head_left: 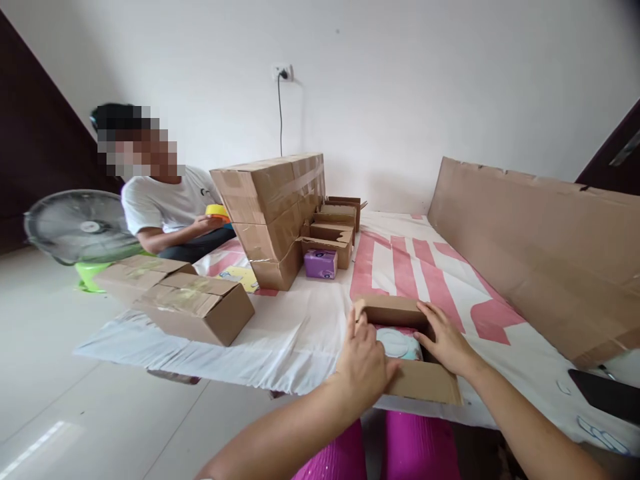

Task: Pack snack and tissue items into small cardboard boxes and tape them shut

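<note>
Open box sits at the near edge of the table, in front of the wearer, back and front flaps unsealed. Pack lies inside, white oval lid facing up, pink and pale blue print around it.

Left hand is on the box's left side: fingers bent over the edge, thumb out by the front flap. Can't tell if they're clamped on the cardboard. Right hand is at the right side, thumb and fingers apart — fingertips at the back right corner, thumb reaching in beside the pack.

Beyond the left hand, a purple pack stands on the white and red cloth, just in front of a row of open cartons. That row runs along a stack of taped cartons. Two more closed cartons sit at the table's left end, a yellow sheet behind them.

Right side: big cardboard sheet standing on edge, dark flat device lying near it at the table's edge.

Across the table, left — co-worker in a white shirt, holding a yellow-orange round thing. Fan next to them. Plugged-in cord hangs from the wall outlet.
</note>
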`<state>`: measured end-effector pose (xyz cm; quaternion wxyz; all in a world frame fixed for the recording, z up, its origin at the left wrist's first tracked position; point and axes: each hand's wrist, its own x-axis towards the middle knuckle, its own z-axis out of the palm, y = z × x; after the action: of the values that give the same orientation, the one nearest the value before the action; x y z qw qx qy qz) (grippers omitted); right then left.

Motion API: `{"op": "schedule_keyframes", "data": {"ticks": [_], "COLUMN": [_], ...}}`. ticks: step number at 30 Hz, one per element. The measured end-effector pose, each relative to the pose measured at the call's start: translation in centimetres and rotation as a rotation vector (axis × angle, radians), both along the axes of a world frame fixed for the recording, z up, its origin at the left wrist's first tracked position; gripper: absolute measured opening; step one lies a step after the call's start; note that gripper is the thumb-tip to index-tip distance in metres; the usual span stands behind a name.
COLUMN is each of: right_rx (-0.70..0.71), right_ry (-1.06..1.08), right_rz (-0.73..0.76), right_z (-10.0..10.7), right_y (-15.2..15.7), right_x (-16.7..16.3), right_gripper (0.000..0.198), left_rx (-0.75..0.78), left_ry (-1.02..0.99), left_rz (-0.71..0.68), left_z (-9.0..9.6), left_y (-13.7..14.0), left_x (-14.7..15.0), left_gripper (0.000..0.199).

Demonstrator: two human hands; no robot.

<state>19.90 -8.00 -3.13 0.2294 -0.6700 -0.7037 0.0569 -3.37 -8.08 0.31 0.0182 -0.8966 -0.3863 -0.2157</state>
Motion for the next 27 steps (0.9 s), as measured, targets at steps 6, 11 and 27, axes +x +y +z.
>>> {"op": "schedule_keyframes", "data": {"ticks": [6, 11, 27], "right_rx": [0.069, -0.294, -0.386], "right_ry": [-0.195, -0.343, -0.385], "right_rz": [0.236, 0.269, 0.312], "right_z": [2.4, 3.3, 3.0], "right_y": [-0.8, 0.2, 1.4], "right_x": [-1.3, -2.3, -4.7], "right_gripper": [0.036, 0.061, 0.046], "left_rx": [-0.114, -0.070, -0.461], "left_ry": [-0.141, -0.132, -0.354], "left_rz": [0.244, 0.273, 0.097], "left_z": [-0.9, -3.0, -4.2], "left_y": [1.4, 1.3, 0.4], "left_x": [-4.9, -6.1, -5.7], "left_gripper": [0.041, 0.060, 0.018]}}
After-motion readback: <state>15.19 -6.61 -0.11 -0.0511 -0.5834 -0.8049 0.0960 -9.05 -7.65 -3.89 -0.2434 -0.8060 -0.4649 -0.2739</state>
